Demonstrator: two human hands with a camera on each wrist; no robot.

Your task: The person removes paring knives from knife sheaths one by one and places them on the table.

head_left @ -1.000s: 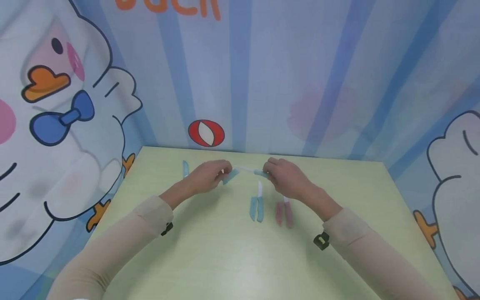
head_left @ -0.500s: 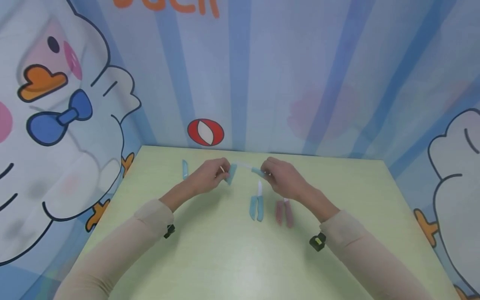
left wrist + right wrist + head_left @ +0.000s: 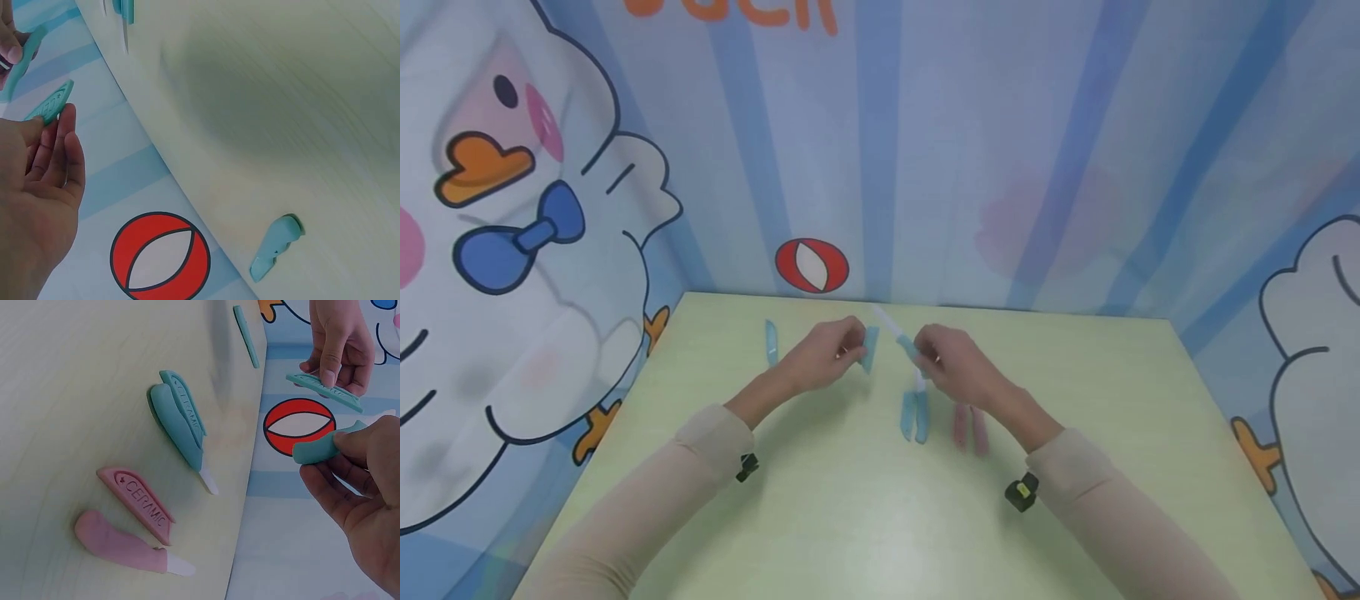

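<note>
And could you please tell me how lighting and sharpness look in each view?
Head view: pale glare on the near table, soft shadows beneath the arms, and no lettering readable on the teal sheath in the left hand; left wrist view: dim, with a broad, soft-edged shadow across the table; right wrist view: also dim, yet CERAMIC reads clearly on the pink sheath.
</note>
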